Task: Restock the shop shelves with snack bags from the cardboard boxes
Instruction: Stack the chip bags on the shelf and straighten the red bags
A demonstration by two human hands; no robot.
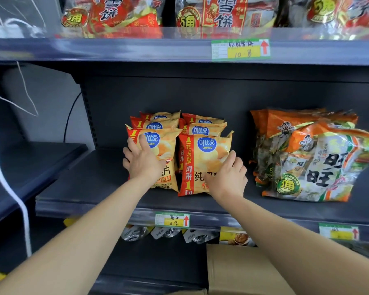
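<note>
Both arms reach into the middle shelf (90, 179), where yellow chip bags stand upright in two rows side by side, three deep. The left hand (142, 160) lies flat on the left front bag (163, 145), fingers spread and fairly straight, pressing its face near the left edge. The right hand (228, 175) rests on the lower right part of the right front bag (205, 154), fingers loosely extended against the foil. Neither hand is clenched around anything. The two front bags touch each other and stand back from the shelf's front lip.

To the right on the same shelf, apart from the chips, leans a pile of orange cracker bags (311, 158). A price tag (172, 219) sits on the shelf edge just below the chips. Red bags (124, 15) fill the shelf above. A cardboard box (239, 271) sits low at the right, under the right forearm. A white cord (0, 167) hangs at the left.
</note>
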